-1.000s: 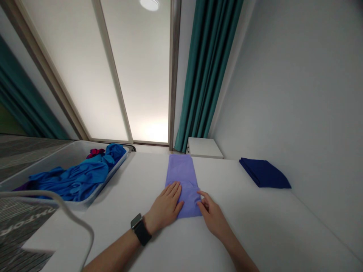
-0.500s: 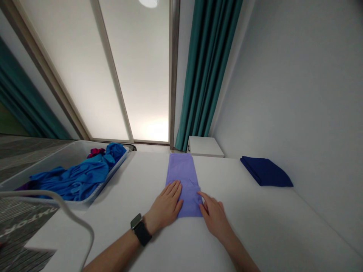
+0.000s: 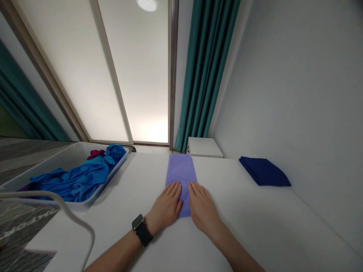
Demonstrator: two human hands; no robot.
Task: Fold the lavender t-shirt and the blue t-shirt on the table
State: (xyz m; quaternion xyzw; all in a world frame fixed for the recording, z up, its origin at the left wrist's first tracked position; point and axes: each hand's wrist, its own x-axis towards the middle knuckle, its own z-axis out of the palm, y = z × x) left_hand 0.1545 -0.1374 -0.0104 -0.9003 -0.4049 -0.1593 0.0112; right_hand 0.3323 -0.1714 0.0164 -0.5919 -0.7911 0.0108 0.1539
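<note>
Within the last second the right hand (image 3: 202, 207) is shifted from the right edge of the purple cloth (image 3: 180, 172) inward onto its surface, and it is now laid beside the left hand (image 3: 166, 207), which is kept where it was. The near end of the cloth is thus covered and pressed flat by 2 palms rather than 1.

The cloth is folded into a long narrow strip and lies in the middle of the white bench (image 3: 255, 219), running away from the person.

Both hands are held palm down, fingers extended and close together, pointing forward. Each grip is left spread flat, with nothing pinched. A watch (image 3: 141, 229) is worn on the left wrist.

A basket (image 3: 70, 206) of blue clothes (image 3: 76, 175) is seen at the left, and a folded dark blue cloth (image 3: 263, 172) at the right.
</note>
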